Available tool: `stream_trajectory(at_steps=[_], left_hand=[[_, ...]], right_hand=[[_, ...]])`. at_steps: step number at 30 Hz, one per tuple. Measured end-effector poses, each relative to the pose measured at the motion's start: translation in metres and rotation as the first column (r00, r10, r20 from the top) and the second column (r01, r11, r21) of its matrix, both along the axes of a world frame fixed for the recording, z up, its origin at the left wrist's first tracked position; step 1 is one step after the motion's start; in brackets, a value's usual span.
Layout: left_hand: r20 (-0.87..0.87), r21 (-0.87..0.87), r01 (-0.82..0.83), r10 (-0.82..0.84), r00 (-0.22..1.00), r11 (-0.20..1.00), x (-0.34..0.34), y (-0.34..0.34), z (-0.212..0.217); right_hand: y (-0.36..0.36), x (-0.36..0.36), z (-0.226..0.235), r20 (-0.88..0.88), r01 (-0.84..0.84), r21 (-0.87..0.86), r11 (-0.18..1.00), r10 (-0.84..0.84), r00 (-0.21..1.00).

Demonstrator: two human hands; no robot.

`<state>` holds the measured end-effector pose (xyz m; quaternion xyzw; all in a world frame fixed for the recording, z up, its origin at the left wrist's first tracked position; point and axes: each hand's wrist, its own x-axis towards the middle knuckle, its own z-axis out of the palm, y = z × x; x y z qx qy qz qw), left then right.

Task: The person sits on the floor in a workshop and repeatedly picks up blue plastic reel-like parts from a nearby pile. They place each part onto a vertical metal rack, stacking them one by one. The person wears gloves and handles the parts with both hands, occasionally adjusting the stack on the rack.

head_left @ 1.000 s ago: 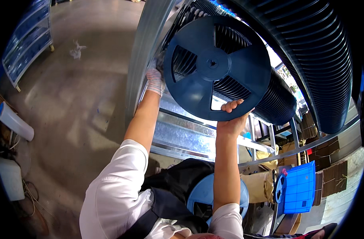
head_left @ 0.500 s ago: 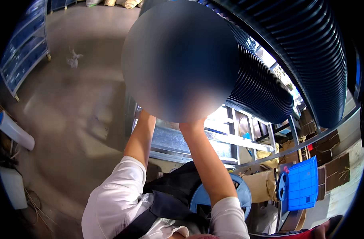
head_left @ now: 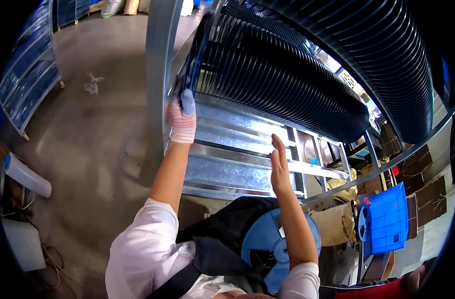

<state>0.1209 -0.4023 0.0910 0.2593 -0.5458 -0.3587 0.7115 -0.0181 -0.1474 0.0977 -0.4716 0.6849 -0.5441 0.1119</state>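
Note:
My left hand point(head_left: 181, 118), in a striped knit glove with blue fingertips, grips the rim of a blue reel point(head_left: 193, 52). That reel stands on edge at the left end of a long row of dark reels point(head_left: 287, 82) on a metal rack point(head_left: 227, 159). My bare right hand point(head_left: 280, 167) is lower, open with fingers straight, in front of the rack's shelf rails and holding nothing. Another blue reel point(head_left: 267, 239) rests against my torso under the right forearm.
A second row of dark reels point(head_left: 382, 55) fills the shelf above. At the lower right are a blue crate point(head_left: 387, 219) and cardboard boxes point(head_left: 427, 194). On the concrete floor at left are blue shelving point(head_left: 28, 84), a crumpled rag point(head_left: 92, 84) and a white roll point(head_left: 25, 174).
The blue reel, held flat-on in both hands before, now stands on edge at the row's left end. My right hand has let go and dropped; my left still holds the rim.

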Motion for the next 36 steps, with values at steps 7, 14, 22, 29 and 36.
stream_trajectory(at_steps=[7,14,22,29,36], left_hand=[[0.02,-0.292,-0.306,0.325,0.945,0.906,-0.042,-0.029,0.069],[0.605,-0.611,-0.426,0.741,0.291,0.667,-0.071,-0.08,0.08],[0.614,-0.528,-0.334,0.623,0.485,0.781,-0.086,-0.05,0.068],[0.651,-0.467,-0.278,0.539,0.535,0.84,-0.093,-0.061,0.003],[0.872,-0.219,-0.079,0.231,0.432,0.973,-0.055,0.026,-0.017]], right_hand=[[0.141,-0.018,-0.034,0.158,0.3,0.122,0.946,-0.317,0.935],[0.225,-0.004,-0.051,0.314,0.542,0.084,0.836,-0.539,0.782],[0.276,0.015,-0.075,0.399,0.666,0.081,0.741,-0.637,0.66],[0.284,0.012,-0.076,0.401,0.68,0.064,0.73,-0.643,0.653],[0.328,0.04,-0.078,-0.62,0.861,0.094,0.499,-0.647,0.443]])
